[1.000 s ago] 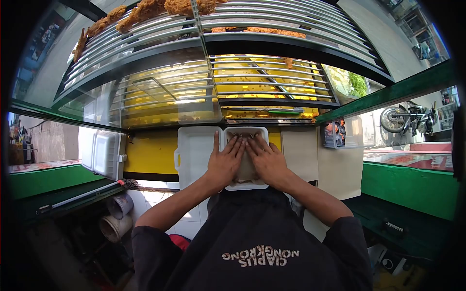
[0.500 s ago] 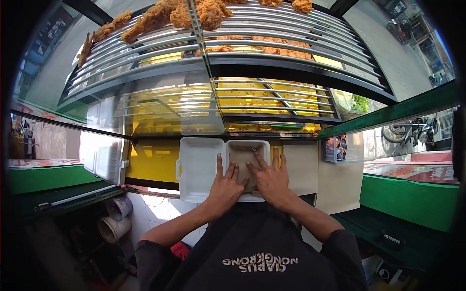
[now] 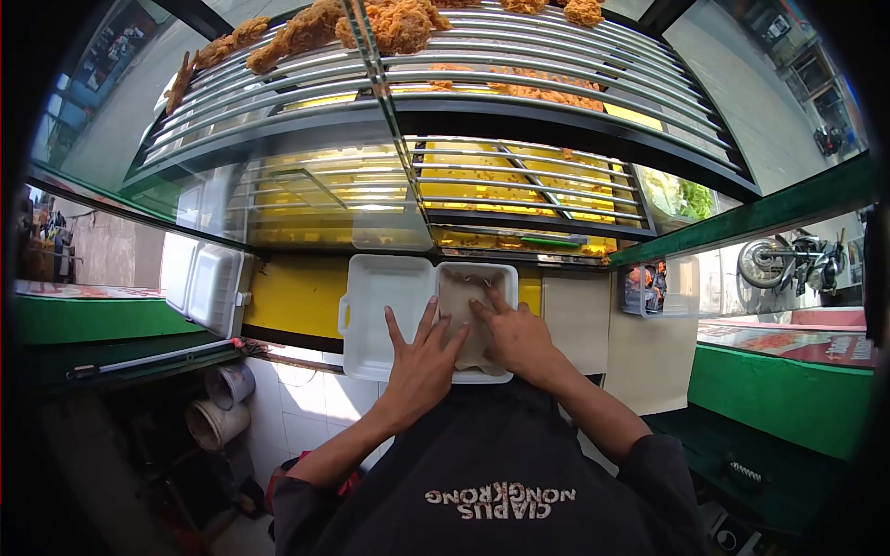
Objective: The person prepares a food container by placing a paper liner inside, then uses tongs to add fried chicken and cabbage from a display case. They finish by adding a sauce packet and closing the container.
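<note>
An opened white foam food box [image 3: 378, 320] lies before me, its lid half at the left and a sheet of brown paper [image 3: 461, 320] lining the right half. My left hand [image 3: 422, 366] is open with fingers spread, over the inner edge between the two halves; its right-side fingers reach the paper's left edge. My right hand [image 3: 521, 343] is open too, at the box's right rim, with fingertips resting on the paper. The paper's upper edge is creased and stands up a little. Neither hand grips anything.
Fried chicken pieces [image 3: 394, 28] sit on a metal rack [image 3: 519, 60] behind glass. Stacked foam boxes [image 3: 209, 287] stand at the left. More brown paper [image 3: 649, 357] and a clear plastic container [image 3: 663, 287] are at the right. Green tongs [image 3: 552, 239] lie beyond the box.
My left hand has shifted left and down, off most of the paper, with its fingers spreading. My right hand has moved slightly, its fingers drawn closer together on the paper.
</note>
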{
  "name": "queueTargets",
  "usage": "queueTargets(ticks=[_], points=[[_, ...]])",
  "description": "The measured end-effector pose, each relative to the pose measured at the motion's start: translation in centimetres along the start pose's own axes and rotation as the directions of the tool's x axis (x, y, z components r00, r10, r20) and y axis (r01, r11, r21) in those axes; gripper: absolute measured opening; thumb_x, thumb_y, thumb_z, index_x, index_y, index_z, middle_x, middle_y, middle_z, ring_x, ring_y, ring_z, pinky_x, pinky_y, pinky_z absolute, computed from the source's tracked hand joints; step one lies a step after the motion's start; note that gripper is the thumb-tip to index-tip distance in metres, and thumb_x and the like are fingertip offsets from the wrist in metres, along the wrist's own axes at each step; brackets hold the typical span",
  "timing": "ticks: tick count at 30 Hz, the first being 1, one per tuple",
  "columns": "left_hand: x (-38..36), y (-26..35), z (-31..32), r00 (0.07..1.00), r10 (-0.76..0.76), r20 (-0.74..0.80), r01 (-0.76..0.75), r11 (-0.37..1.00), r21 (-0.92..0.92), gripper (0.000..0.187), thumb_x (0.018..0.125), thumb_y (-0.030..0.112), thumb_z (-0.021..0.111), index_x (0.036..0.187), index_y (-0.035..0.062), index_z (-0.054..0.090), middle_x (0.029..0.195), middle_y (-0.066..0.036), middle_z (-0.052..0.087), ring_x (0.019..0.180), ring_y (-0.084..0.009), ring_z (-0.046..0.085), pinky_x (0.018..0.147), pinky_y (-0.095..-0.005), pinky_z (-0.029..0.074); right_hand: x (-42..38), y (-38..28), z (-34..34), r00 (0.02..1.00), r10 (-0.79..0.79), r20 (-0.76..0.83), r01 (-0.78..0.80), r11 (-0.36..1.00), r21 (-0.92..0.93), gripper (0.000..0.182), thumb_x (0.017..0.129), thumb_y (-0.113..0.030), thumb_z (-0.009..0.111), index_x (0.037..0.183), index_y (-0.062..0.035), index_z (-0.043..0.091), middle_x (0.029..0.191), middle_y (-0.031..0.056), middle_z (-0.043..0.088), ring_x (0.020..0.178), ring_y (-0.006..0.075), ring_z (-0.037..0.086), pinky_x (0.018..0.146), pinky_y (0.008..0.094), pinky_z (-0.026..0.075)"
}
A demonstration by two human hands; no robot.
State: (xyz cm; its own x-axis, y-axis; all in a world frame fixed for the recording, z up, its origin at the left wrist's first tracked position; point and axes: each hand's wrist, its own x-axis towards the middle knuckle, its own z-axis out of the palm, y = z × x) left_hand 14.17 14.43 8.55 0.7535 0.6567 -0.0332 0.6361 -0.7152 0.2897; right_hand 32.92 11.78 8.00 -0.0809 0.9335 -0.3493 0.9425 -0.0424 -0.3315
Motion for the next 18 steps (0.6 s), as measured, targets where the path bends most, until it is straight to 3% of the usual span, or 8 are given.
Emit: queueTargets(ticks=[3, 5, 6, 8, 11, 13, 15, 18], points=[[-3.1, 1.3, -2.2, 0.949, -0.216, -0.228, 0.137, 0.938, -0.318, 0.039, 0.081, 0.015, 0.071, 0.118, 0.0077, 0.062, 0.122, -0.012, 0.06, 0.123, -0.0276, 0.05, 0.105, -0.0531, 0.03, -0.6, 0.7, -0.1, 0.996, 0.006, -0.087, 0.01, 0.985, 0.174, 0.064, 0.075, -0.021, 0.077, 0.135, -0.0171, 0.053, 0.147, 0.0145, 0.04, 0.098, 0.0378, 0.063, 0.083, 0.0412, 0.054], [-6.9, 0.7, -2.0, 0.941, -0.337, -0.034, 0.274, 0.817, -0.508, 0.037, 0.08, 0.02, 0.074, 0.112, 0.0055, 0.064, 0.115, -0.012, 0.064, 0.106, -0.0261, 0.059, 0.09, -0.0367, 0.043, -1.5, 1.2, 0.1, 0.962, -0.044, -0.271, 0.09, 0.983, 0.16, 0.058, 0.077, -0.02, 0.075, 0.132, -0.0138, 0.055, 0.145, 0.0163, 0.041, 0.097, 0.0363, 0.064, 0.082, 0.0418, 0.054], [-7.1, 0.9, -2.4, 0.937, -0.346, -0.036, 0.281, 0.813, -0.51, 0.037, 0.08, 0.02, 0.074, 0.112, 0.0055, 0.064, 0.115, -0.012, 0.064, 0.106, -0.0261, 0.059, 0.09, -0.0367, 0.043, -1.7, 1.4, 0.1, 0.889, -0.087, -0.449, 0.162, 0.978, 0.132, 0.052, 0.08, -0.019, 0.072, 0.129, -0.0105, 0.056, 0.143, 0.0181, 0.043, 0.097, 0.0347, 0.064, 0.08, 0.0423, 0.054], [-7.6, 1.6, -3.7, 0.742, -0.429, 0.516, 0.661, 0.596, -0.456, 0.039, 0.084, 0.024, 0.072, 0.116, 0.0022, 0.063, 0.115, -0.016, 0.064, 0.104, -0.0283, 0.061, 0.09, -0.0347, 0.046, -1.9, 1.7, -0.6, 0.877, 0.034, -0.48, 0.099, 0.963, 0.25, 0.049, 0.081, -0.019, 0.071, 0.127, -0.0083, 0.057, 0.144, 0.0194, 0.042, 0.098, 0.0346, 0.063, 0.079, 0.0427, 0.054], [-9.6, 1.5, 2.0, 0.806, -0.479, 0.348, 0.577, 0.5, -0.646, 0.048, 0.089, 0.035, 0.067, 0.123, 0.0026, 0.06, 0.118, -0.017, 0.063, 0.106, -0.0314, 0.06, 0.095, -0.0393, 0.045, -0.9, 2.0, -0.7, 0.824, 0.253, -0.507, 0.008, 0.89, 0.457, 0.041, 0.086, -0.018, 0.066, 0.122, -0.0006, 0.056, 0.126, 0.0216, 0.056, 0.093, 0.036, 0.064, 0.077, 0.0416, 0.053], [-9.5, 1.0, 5.3, 0.803, -0.48, 0.353, 0.567, 0.433, -0.701, 0.054, 0.092, 0.038, 0.062, 0.127, -0.0025, 0.056, 0.122, -0.019, 0.062, 0.109, -0.0285, 0.06, 0.099, -0.0389, 0.042, 0.0, 3.3, 0.0, 0.917, 0.373, -0.144, -0.166, 0.683, 0.712, 0.039, 0.088, -0.013, 0.066, 0.122, 0.0026, 0.055, 0.101, 0.0165, 0.067, 0.085, 0.0263, 0.067, 0.072, 0.0344, 0.054], [-8.6, 0.9, 6.4, 0.806, -0.401, 0.437, 0.432, -0.107, -0.895, 0.055, 0.094, 0.036, 0.061, 0.127, -0.0066, 0.054, 0.124, -0.019, 0.06, 0.113, -0.023, 0.057, 0.099, -0.0353, 0.042, 0.4, 3.7, 1.4, 0.944, 0.293, -0.152, -0.114, 0.722, 0.682, 0.038, 0.089, -0.014, 0.065, 0.121, 0.0049, 0.055, 0.086, 0.0145, 0.068, 0.078, 0.0228, 0.067, 0.07, 0.0325, 0.053], [-8.9, 0.6, 5.9, 0.718, -0.463, 0.519, 0.518, -0.141, -0.844, 0.051, 0.094, 0.029, 0.062, 0.127, -0.0089, 0.052, 0.122, -0.016, 0.06, 0.113, -0.0196, 0.055, 0.1, -0.0332, 0.041, 0.6, 1.9, 1.9, 0.976, 0.215, 0.021, -0.141, 0.563, 0.815, 0.037, 0.091, -0.014, 0.065, 0.12, 0.0077, 0.055, 0.092, 0.014, 0.066, 0.08, 0.0171, 0.065, 0.068, 0.0295, 0.053]])
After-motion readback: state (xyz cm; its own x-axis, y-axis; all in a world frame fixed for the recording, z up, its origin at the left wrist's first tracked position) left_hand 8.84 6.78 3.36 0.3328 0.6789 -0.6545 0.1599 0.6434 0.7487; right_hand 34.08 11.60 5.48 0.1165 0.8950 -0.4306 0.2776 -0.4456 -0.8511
